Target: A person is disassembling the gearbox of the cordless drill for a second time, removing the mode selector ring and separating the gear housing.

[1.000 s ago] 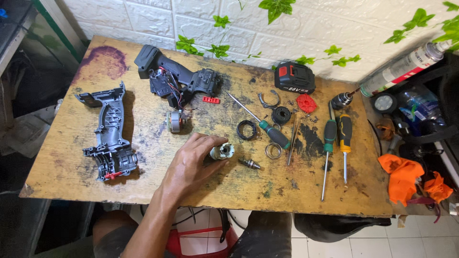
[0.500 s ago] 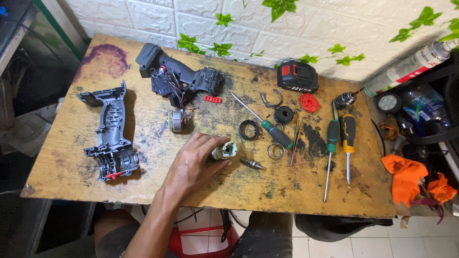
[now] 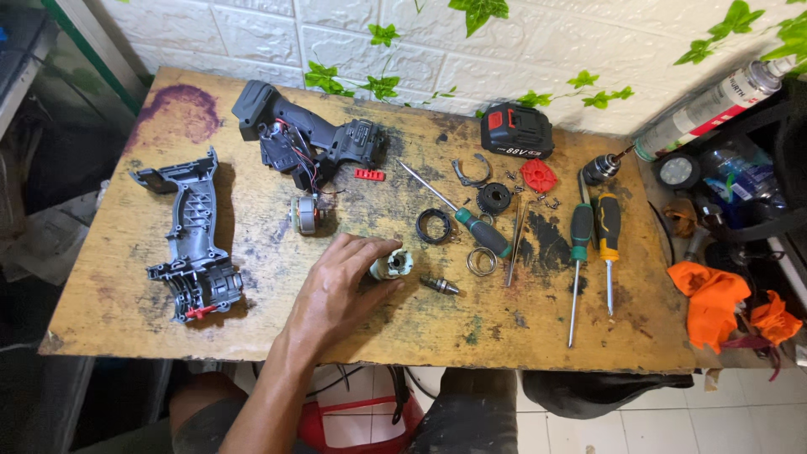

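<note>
Gripping a small cylindrical gearbox (image 3: 392, 266), left hand (image 3: 340, 294), axis pointing right

Orange rag (image 3: 710, 296), red-black battery (image 3: 516, 130), green-handled screwdriver (image 3: 579, 235), grey housing (image 3: 193, 240).

— Where are we working here?

— A small repair bench, we'd say — a stained, scarred wooden board (image 3: 126, 294) set against a white brick-pattern wall (image 3: 252, 34) hung with green leaf vines (image 3: 382, 84).

— What tells us it's a workshop?

— A power drill opened up at the far side (image 3: 307, 143), its grey shell half (image 3: 192, 240) on the left, screwdrivers (image 3: 593, 235) on the right, a battery pack (image 3: 516, 130), orange rags (image 3: 714, 298) beside a spray can (image 3: 714, 105).
</note>
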